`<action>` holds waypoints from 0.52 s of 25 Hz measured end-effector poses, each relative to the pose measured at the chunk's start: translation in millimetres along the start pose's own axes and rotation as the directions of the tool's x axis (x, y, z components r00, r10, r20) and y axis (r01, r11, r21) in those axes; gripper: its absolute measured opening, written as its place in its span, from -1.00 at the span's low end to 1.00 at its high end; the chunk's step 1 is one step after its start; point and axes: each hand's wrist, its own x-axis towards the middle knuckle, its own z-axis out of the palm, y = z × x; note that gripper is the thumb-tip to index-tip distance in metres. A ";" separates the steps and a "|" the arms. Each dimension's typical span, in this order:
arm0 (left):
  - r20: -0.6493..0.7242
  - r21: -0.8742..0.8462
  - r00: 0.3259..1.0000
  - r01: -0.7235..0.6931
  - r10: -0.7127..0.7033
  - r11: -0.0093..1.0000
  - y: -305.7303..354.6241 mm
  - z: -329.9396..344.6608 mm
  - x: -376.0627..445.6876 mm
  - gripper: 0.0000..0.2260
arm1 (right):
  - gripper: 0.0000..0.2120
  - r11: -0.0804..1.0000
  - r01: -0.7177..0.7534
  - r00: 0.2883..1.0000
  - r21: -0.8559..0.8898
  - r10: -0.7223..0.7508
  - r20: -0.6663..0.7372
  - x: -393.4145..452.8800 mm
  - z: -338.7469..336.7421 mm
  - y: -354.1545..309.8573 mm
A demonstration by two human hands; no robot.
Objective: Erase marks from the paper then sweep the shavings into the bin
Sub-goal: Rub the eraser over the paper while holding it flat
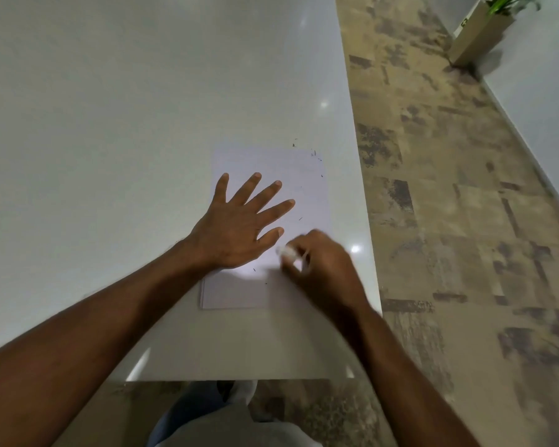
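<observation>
A white sheet of paper [304, 185] lies on the white table near its right edge. My left hand [239, 227] presses flat on the paper's left half, fingers spread and straight. My right hand [323, 269] is over the paper's lower right part, blurred by motion, and grips a small white eraser [286, 252] whose tip touches the sheet. Dark eraser shavings [315, 153] lie scattered around the paper's top right corner, and a few more sit on the sheet itself. No bin is in view.
The white table [126, 108] stretches far to the left and back. Its right edge runs just beyond the paper, and its front edge is near my legs. Patterned brown floor [449, 221] lies to the right. A tall planter [478, 30] stands at the top right.
</observation>
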 end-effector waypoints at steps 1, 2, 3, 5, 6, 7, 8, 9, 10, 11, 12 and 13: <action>0.000 -0.004 1.000 -0.002 0.002 1.000 0.2 -0.2 0.4 -0.46 | -0.80 0.995 -0.098 0.987 0.004 0.098 -0.128 21.4 -10.2 10.6; 0.001 -0.008 1.000 0.001 -0.001 1.000 0.1 -0.4 0.1 -0.46 | -0.77 0.987 -0.156 0.968 0.023 0.158 -0.193 34.3 -16.8 11.8; 0.002 -0.012 1.000 0.005 -0.005 1.000 -0.6 -0.3 -0.1 -0.46 | -0.77 0.983 -0.179 0.961 0.027 0.181 -0.210 36.7 -17.1 11.2; -0.001 -0.014 1.000 0.002 -0.002 1.000 -0.8 -1.1 -1.1 -0.47 | -0.81 0.999 -0.049 0.992 -0.017 0.046 -0.115 8.3 0.2 -9.6; -0.002 -0.005 1.000 -0.002 0.002 1.000 -0.3 -1.4 -1.9 -0.48 | -0.84 0.998 0.056 0.998 -0.036 -0.057 -0.010 -9.9 9.5 -14.6; -0.001 0.005 1.000 -0.005 0.005 1.000 -0.5 -1.7 -1.8 -0.48 | -0.84 0.996 0.091 0.995 -0.025 -0.090 0.044 -14.2 8.1 -12.9; 0.003 0.009 1.000 -0.010 0.010 1.000 -0.3 -1.8 -1.8 -0.49 | -0.81 1.000 0.021 0.999 -0.011 -0.020 0.049 -4.6 -1.7 -6.1; 0.009 0.009 1.000 -0.013 0.012 1.000 -0.7 -2.1 -1.3 -0.49 | -0.76 0.995 -0.097 0.994 -0.019 0.096 -0.047 15.0 -13.1 6.6; 0.016 0.010 1.000 -0.006 0.006 1.000 -1.3 -2.4 -1.5 -0.48 | -0.73 0.985 -0.172 0.977 -0.016 0.169 -0.134 28.7 -22.3 12.2; 0.018 0.010 1.000 0.004 -0.004 1.000 -2.2 -3.0 -2.2 -0.47 | -0.73 0.977 -0.213 0.962 -0.022 0.206 -0.179 31.5 -25.6 11.0; 0.015 0.008 1.000 0.012 -0.012 1.000 -3.4 -3.6 -2.3 -0.47 | -0.75 0.972 -0.232 0.962 -0.035 0.225 -0.153 25.0 -25.8 5.3; 0.015 0.004 1.000 0.016 -0.016 1.000 -3.5 -3.8 -2.6 -0.46 | -0.77 0.982 -0.180 0.981 -0.056 0.175 -0.088 6.8 -21.1 -6.6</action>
